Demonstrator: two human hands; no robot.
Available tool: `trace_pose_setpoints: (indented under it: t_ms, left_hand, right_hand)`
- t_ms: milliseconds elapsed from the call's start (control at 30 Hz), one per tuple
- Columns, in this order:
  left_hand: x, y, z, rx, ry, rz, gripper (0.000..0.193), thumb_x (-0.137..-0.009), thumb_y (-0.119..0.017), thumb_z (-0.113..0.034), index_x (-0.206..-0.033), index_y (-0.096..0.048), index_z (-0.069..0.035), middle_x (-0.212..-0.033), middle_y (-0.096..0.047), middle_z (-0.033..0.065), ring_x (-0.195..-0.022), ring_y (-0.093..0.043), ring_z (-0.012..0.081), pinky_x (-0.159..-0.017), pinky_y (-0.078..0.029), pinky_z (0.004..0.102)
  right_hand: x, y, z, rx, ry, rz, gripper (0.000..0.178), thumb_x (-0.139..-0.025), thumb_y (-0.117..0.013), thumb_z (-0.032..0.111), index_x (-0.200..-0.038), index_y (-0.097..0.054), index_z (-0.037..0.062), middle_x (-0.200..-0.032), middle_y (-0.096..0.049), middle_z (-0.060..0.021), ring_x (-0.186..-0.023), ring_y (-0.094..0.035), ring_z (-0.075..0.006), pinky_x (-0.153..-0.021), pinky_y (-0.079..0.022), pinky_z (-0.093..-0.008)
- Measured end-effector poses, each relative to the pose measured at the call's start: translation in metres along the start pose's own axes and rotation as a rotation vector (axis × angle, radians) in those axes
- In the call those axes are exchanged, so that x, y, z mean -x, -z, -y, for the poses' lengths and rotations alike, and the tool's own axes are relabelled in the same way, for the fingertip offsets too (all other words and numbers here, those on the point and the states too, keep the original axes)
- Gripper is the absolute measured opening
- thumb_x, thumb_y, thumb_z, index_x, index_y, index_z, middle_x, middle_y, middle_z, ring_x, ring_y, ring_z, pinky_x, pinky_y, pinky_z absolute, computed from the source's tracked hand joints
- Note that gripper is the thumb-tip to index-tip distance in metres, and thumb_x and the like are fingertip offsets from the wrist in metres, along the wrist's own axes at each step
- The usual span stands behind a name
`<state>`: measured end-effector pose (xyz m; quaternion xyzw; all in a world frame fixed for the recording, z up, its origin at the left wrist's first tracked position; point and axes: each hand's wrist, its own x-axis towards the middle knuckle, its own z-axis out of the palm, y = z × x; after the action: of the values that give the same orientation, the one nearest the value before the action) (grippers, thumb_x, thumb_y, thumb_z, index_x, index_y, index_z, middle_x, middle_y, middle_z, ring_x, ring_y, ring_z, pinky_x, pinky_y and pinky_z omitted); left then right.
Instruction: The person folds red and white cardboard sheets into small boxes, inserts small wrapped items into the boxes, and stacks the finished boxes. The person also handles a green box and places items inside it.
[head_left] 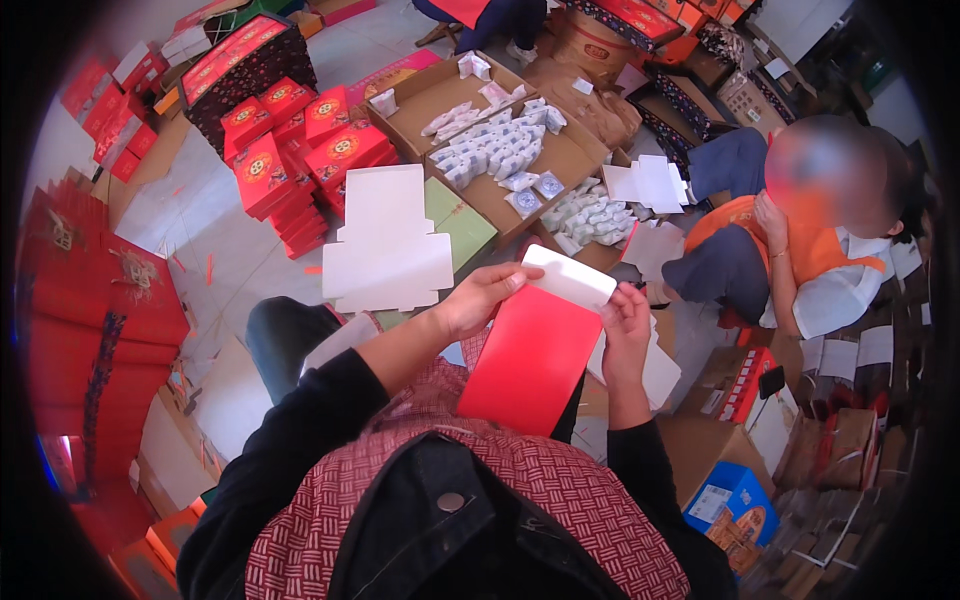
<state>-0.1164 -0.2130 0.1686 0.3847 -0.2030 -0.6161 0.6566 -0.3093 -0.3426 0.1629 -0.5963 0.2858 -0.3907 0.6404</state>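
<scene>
A red cardboard box [532, 362] with a white inner flap [568, 275] lies over my lap, tilted away from me. My left hand [490, 296] pinches the flap's left corner, thumb on top. At the flap's right end, my right hand [627, 322] grips the edge with bent fingers. Beyond my left hand rests an unfolded white box blank [388, 240], partly over a green sheet [452, 212]. Farther out, an open brown carton tray [415, 100] holds several small wrapped packets [490, 145]. More white packets [590, 218] are heaped just past the box.
Stacked red boxes [300, 150] stand at the far left. A tall red stack [95, 320] fills the near left. At right sits a person in an orange vest [800, 235], close to white blanks [648, 184]. A blue carton [732, 505] and bundled flat cardboard [850, 460] lie near right.
</scene>
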Motion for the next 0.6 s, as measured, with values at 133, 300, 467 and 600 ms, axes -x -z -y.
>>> trace_pose_setpoints:
  t_ms: [133,300,467,600]
  left_hand:
    - [-0.007,-0.008,-0.004,-0.041,-0.042,0.035,0.033,-0.095,-0.048,-0.020,-0.120,-0.054,0.001,-0.114,-0.057,0.0083,-0.106,-0.052,0.0150,-0.096,-0.040,0.0283]
    - [-0.006,-0.022,-0.012,-0.183,-0.084,0.050,0.027,-0.095,-0.047,-0.015,-0.116,-0.055,-0.001,-0.112,-0.057,0.0074,-0.103,-0.053,0.0141,-0.093,-0.042,0.0283]
    - [0.002,-0.031,-0.010,-0.167,-0.131,-0.050,0.018,-0.095,-0.046,-0.009,-0.109,-0.054,-0.002,-0.105,-0.057,0.0047,-0.098,-0.053,0.0107,-0.089,-0.044,0.0260]
    - [0.003,-0.024,0.000,-0.088,-0.288,0.005,0.025,-0.094,-0.047,-0.006,-0.118,-0.043,-0.004,-0.112,-0.054,0.0059,-0.105,-0.050,0.0131,-0.093,-0.041,0.0280]
  right_hand:
    - [-0.044,0.011,0.036,-0.114,-0.209,0.164,0.027,-0.094,-0.047,0.020,-0.099,-0.058,-0.0042,-0.096,-0.062,-0.0107,-0.086,-0.059,-0.0153,-0.076,-0.046,-0.0254]
    - [-0.100,-0.008,0.083,0.144,-0.567,0.648,0.024,-0.091,-0.055,0.021,-0.087,-0.061,-0.0014,-0.077,-0.063,-0.0041,-0.064,-0.058,-0.0095,-0.062,-0.046,-0.0224]
    - [-0.096,-0.039,0.090,0.287,-0.611,0.838,0.023,-0.085,-0.064,0.015,-0.102,-0.060,0.0004,-0.087,-0.063,-0.0034,-0.078,-0.058,-0.0084,-0.069,-0.047,-0.0222]
    - [-0.084,-0.041,0.092,0.421,-0.434,0.859,0.027,-0.084,-0.065,0.013,-0.106,-0.062,-0.0017,-0.089,-0.066,-0.0048,-0.079,-0.060,-0.0093,-0.070,-0.048,-0.0235]
